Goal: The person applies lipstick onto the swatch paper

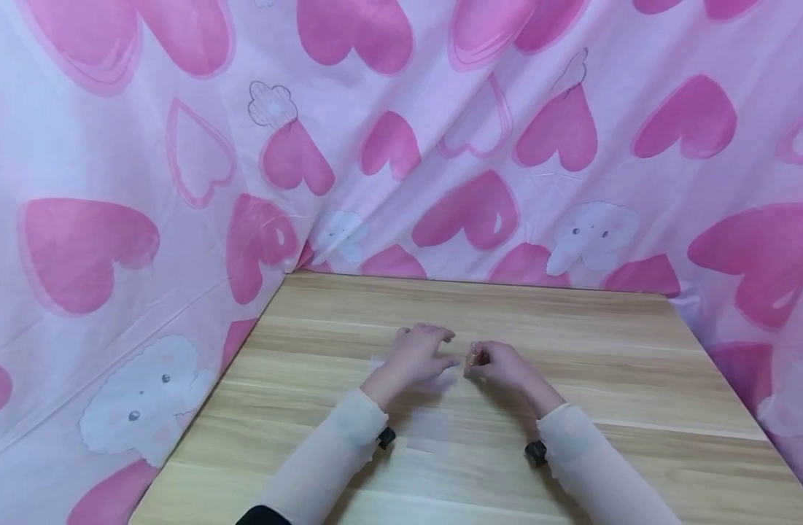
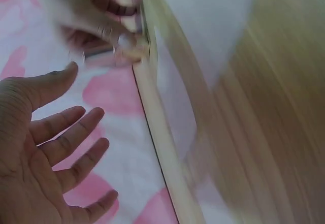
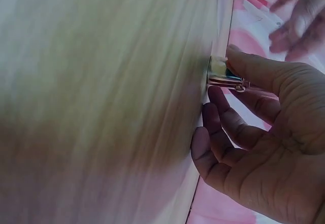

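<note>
My right hand [image 1: 502,364] pinches a small shiny copper-coloured metal piece [image 3: 223,76] between thumb and fingers, low over the wooden table [image 1: 572,467]. A small loop shows at one end of the piece, and its far side is hidden by the thumb. In the left wrist view the same piece is blurred. Across from it, my left hand [image 1: 414,354] is held with spread, relaxed fingers and nothing between them. Its thumb and fingertips point toward the right hand, a short gap apart. Under the left hand lies a pale, see-through sheet [image 1: 376,360].
Another faint, clear rectangular sheet [image 1: 430,426] lies flat on the tabletop between the forearms. Behind and beside the table hangs a pink cloth [image 1: 388,211] printed with hearts. Dark wrist cameras sit under both cuffs.
</note>
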`<state>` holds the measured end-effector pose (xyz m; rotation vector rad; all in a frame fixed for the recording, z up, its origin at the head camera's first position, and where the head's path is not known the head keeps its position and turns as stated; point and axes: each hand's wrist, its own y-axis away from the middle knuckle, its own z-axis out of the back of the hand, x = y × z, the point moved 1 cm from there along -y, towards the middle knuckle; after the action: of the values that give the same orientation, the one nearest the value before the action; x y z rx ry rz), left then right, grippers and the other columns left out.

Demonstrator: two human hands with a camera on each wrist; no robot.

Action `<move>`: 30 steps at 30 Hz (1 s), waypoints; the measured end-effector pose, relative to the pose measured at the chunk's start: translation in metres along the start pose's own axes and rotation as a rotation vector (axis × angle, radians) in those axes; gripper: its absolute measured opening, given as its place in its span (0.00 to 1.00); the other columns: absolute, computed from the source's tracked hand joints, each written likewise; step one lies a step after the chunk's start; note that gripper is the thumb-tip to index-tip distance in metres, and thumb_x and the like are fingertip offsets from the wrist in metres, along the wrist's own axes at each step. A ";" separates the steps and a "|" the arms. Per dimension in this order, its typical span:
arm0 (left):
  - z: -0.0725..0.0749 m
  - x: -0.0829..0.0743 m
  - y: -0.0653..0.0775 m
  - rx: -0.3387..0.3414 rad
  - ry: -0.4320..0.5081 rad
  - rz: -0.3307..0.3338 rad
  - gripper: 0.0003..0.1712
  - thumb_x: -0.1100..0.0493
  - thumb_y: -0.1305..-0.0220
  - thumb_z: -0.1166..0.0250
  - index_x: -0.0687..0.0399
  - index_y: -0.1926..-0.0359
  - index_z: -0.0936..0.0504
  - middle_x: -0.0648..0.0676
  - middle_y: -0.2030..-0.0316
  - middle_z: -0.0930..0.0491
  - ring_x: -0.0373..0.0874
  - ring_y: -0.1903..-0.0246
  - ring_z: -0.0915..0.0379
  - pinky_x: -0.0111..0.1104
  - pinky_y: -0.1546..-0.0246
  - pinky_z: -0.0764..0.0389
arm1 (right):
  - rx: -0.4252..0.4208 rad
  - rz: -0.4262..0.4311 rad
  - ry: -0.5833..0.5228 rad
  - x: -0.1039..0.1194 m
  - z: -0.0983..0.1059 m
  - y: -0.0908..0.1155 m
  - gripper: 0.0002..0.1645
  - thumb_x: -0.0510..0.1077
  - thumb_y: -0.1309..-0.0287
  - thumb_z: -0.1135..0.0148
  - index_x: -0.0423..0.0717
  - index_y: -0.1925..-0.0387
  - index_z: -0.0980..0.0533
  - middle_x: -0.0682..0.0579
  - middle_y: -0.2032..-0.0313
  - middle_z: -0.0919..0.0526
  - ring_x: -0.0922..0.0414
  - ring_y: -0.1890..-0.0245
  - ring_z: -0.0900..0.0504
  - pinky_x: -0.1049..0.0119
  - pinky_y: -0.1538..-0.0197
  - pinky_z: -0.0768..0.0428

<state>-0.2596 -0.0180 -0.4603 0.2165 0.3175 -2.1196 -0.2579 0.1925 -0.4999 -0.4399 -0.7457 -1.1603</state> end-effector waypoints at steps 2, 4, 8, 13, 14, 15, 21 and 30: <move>-0.005 -0.008 -0.005 0.013 0.006 -0.026 0.30 0.37 0.35 0.35 0.44 0.37 0.21 0.41 0.46 0.17 0.48 0.43 0.25 0.49 0.45 0.28 | 0.012 0.036 0.007 0.001 -0.001 0.001 0.05 0.41 0.39 0.30 0.50 0.67 0.20 0.56 0.70 0.18 0.59 0.69 0.22 0.63 0.63 0.21; -0.009 -0.014 -0.008 0.020 0.017 -0.048 0.29 0.38 0.34 0.35 0.44 0.38 0.20 0.40 0.46 0.17 0.47 0.43 0.25 0.47 0.46 0.28 | 0.014 0.072 0.017 0.002 -0.003 0.002 0.04 0.40 0.39 0.31 0.50 0.67 0.20 0.57 0.69 0.17 0.59 0.67 0.21 0.62 0.61 0.20; -0.013 -0.020 -0.012 -0.002 0.035 -0.089 0.22 0.41 0.33 0.34 0.42 0.43 0.17 0.37 0.50 0.16 0.45 0.45 0.24 0.44 0.47 0.27 | -0.021 0.103 0.032 0.003 -0.005 0.004 0.04 0.39 0.40 0.31 0.50 0.67 0.19 0.58 0.67 0.16 0.60 0.64 0.19 0.62 0.56 0.19; -0.011 -0.025 -0.015 -0.043 0.051 -0.119 0.13 0.44 0.33 0.33 0.39 0.52 0.14 0.34 0.55 0.15 0.42 0.49 0.23 0.42 0.49 0.28 | -0.074 0.067 0.014 0.002 -0.004 0.005 0.06 0.40 0.41 0.29 0.51 0.67 0.20 0.56 0.65 0.14 0.60 0.62 0.18 0.59 0.53 0.19; -0.010 -0.025 -0.015 -0.052 0.050 -0.122 0.11 0.45 0.34 0.32 0.38 0.53 0.14 0.33 0.56 0.15 0.41 0.50 0.23 0.41 0.49 0.28 | -0.078 0.061 0.003 0.001 -0.004 0.005 0.05 0.40 0.41 0.29 0.50 0.66 0.20 0.56 0.65 0.13 0.59 0.61 0.18 0.59 0.53 0.19; -0.009 -0.026 -0.016 -0.065 0.056 -0.125 0.10 0.45 0.34 0.32 0.37 0.55 0.14 0.33 0.57 0.16 0.40 0.52 0.24 0.41 0.49 0.28 | -0.082 0.055 -0.005 0.001 -0.004 0.006 0.05 0.39 0.42 0.29 0.49 0.65 0.20 0.56 0.64 0.13 0.59 0.60 0.17 0.58 0.52 0.18; 0.005 -0.027 -0.021 -0.191 0.096 -0.129 0.05 0.46 0.33 0.32 0.37 0.61 0.14 0.34 0.61 0.14 0.37 0.60 0.22 0.37 0.58 0.25 | -0.054 0.064 0.012 -0.003 0.000 0.011 0.04 0.39 0.41 0.30 0.46 0.65 0.19 0.56 0.68 0.14 0.60 0.64 0.18 0.60 0.56 0.18; -0.006 -0.027 -0.042 -0.025 -0.027 0.022 0.08 0.43 0.33 0.35 0.36 0.63 0.16 0.35 0.65 0.16 0.40 0.56 0.21 0.48 0.49 0.27 | -0.093 0.010 0.035 -0.003 0.015 0.024 0.08 0.43 0.42 0.28 0.48 0.69 0.22 0.56 0.69 0.15 0.59 0.64 0.16 0.59 0.56 0.18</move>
<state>-0.2803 0.0272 -0.4526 0.1764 0.3242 -2.0944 -0.2408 0.2127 -0.4903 -0.4996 -0.6600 -1.1935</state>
